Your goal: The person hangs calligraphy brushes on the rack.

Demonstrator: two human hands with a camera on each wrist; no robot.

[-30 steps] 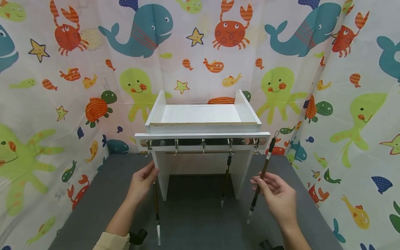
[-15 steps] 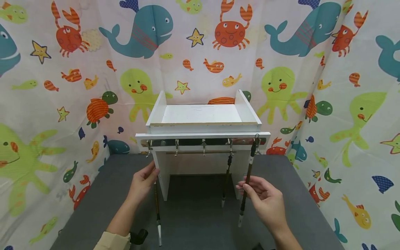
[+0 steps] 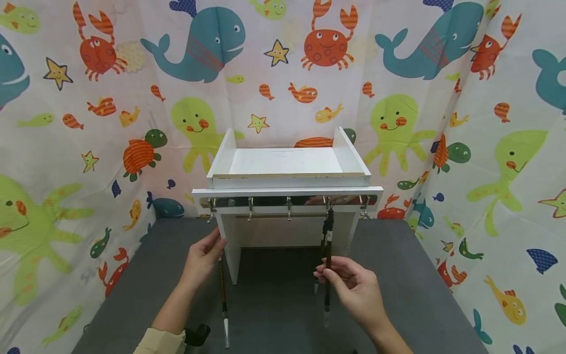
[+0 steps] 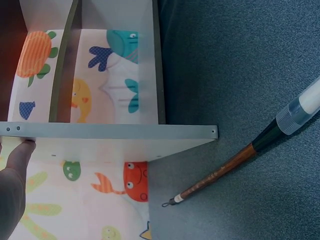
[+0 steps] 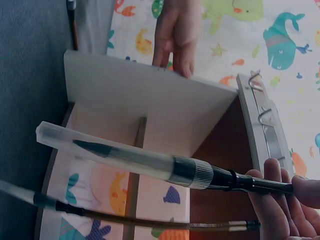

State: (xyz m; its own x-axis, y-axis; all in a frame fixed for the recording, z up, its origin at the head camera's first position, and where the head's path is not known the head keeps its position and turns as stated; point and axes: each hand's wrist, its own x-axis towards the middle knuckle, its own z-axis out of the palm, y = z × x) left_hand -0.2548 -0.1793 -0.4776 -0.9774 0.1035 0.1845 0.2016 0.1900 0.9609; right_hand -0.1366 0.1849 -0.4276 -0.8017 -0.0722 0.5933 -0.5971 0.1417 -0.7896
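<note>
A white rack (image 3: 287,167) with a rail of metal hooks (image 3: 287,201) stands on the grey table. My left hand (image 3: 204,255) rests against the rack's left leg (image 5: 150,90) with its fingers (image 5: 175,35) laid fairly straight. Just below that hand a brush (image 3: 223,305) lies on the table. My right hand (image 3: 331,275) pinches a dark brush (image 3: 328,246) and holds it upright, capped tip down. Its top is at the fourth hook. A second brush (image 3: 319,268) hangs from that same hook, right beside it.
A sea-creature curtain (image 3: 88,147) closes in the back and both sides. The grey table top (image 3: 398,255) spreads around the rack's legs. The other hooks on the rail are bare. A dark object (image 3: 196,335) sits at the near edge by my left sleeve.
My right hand has carried its brush leftward, from beyond the rack's right end to the fourth hook beside the hanging brush. My left hand has stayed on the leg.
</note>
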